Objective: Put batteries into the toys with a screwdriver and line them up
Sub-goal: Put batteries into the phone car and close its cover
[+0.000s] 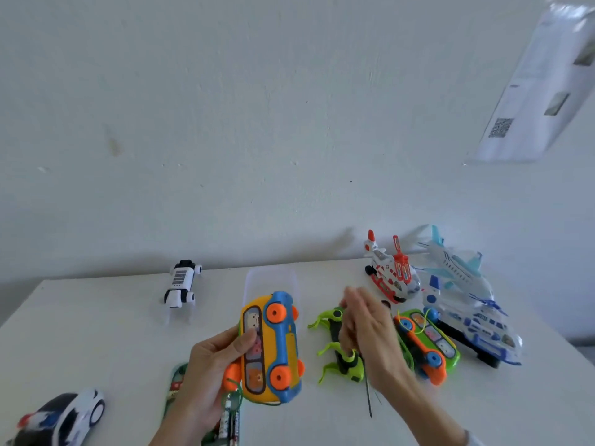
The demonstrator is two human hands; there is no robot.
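Observation:
My left hand (212, 365) grips a yellow and blue toy bus (272, 346) with orange wheels, tipped on its side above the table. My right hand (370, 336) holds a thin screwdriver (368, 397) whose shaft points down toward the table. A pack of batteries (230, 426) lies under my left hand. A green insect toy (338, 346) lies just left of my right hand. A green and orange toy bus (428, 342) lies to its right.
A white table (96, 333) meets a white wall. A white robot dog toy (182, 284) stands at the back left. A red helicopter (389, 272) and a white-blue plane (467, 300) sit at the back right. A police car (61, 420) sits at the front left. A clear lid (270, 278) lies behind the bus.

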